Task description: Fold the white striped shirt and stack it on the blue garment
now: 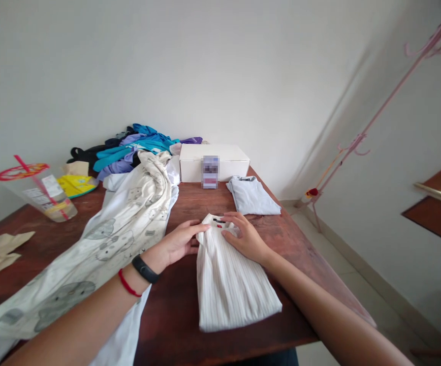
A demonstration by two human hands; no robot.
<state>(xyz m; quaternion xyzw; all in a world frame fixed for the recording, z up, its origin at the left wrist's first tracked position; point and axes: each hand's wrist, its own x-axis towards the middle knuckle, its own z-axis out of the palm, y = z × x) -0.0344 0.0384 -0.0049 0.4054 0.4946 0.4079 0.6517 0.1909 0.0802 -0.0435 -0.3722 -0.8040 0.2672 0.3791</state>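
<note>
Striped shirt [235, 290] is laid folded on the near part of the wooden table [167, 330], to the right of a patterned garment [117, 244], with its collar [210, 219] directed to the far side. The left edge of the collar is contacted by the left hand [178, 241]; the thumb is placed on top, but whether cloth is gripped by the fingers cannot be told. The right side is contacted by the right hand [246, 236], whose fingers are held open and spread. A folded pale grey garment [256, 198] is positioned farther right, near a white box [193, 170]
</note>
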